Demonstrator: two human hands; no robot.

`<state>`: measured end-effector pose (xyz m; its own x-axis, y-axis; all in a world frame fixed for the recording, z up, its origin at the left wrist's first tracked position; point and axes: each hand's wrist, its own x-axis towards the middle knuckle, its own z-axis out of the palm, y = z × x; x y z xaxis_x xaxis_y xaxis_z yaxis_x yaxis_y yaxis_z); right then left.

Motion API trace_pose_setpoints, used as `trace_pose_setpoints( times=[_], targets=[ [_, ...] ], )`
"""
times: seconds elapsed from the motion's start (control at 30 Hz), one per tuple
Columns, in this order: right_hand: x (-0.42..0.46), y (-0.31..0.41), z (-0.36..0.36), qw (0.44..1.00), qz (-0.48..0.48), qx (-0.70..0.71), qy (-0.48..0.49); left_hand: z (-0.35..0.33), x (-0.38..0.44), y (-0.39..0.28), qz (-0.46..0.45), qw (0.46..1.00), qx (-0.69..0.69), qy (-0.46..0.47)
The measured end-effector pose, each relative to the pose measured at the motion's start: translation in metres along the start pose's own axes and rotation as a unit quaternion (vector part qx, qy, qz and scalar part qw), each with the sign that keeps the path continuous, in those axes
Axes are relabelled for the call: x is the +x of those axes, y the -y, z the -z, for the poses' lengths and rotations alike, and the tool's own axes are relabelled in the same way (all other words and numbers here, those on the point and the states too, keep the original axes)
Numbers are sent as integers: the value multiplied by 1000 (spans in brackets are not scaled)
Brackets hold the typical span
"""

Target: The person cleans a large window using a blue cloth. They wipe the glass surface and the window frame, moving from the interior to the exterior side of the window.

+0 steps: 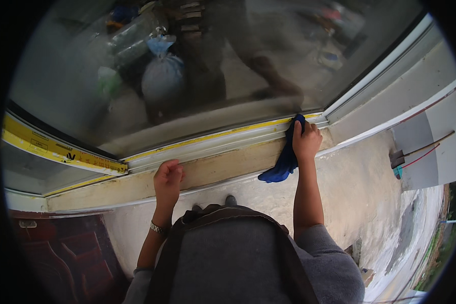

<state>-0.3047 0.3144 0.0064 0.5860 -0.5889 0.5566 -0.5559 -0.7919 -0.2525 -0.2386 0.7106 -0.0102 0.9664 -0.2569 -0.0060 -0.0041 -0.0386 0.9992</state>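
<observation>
My right hand (307,140) grips a dark blue cloth (283,163) against the right end of the window's bottom frame (220,143). The cloth's loose end hangs down across the sill (231,163). Yellow film strips (212,136) line the lower edge of the glass pane (197,102). My left hand (169,178) is over the sill's left part, fingers loosely curled and holding nothing. A metal-band watch (157,227) circles that wrist. Whether the left fingers touch the sill cannot be seen.
A yellow-taped upright frame (60,146) stands at the left. Behind the glass show a tied plastic bag (162,76) and blurred reflections. A dark red panelled door (68,254) is at lower left. A long-handled tool (397,159) leans by the wall at right, above the concrete floor (353,182).
</observation>
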Motion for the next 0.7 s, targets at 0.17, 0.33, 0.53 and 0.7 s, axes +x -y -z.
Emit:
trace_pose_setpoints(
  times=[0.17, 0.33, 0.53, 0.7],
  targets=[
    [2, 26, 6, 986, 56, -141, 68, 37, -7, 1, 25, 993, -47, -103],
    [11, 32, 5, 981, 90, -120, 122, 50, -2, 11, 5, 989, -55, -137],
    [-22, 96, 11, 980, 159, -57, 103, 68, 19, 8, -7, 982, -44, -185],
    [-62, 163, 10, 961, 243, -59, 120, 88, 24, 12, -27, 986, 50, -155]
  ],
)
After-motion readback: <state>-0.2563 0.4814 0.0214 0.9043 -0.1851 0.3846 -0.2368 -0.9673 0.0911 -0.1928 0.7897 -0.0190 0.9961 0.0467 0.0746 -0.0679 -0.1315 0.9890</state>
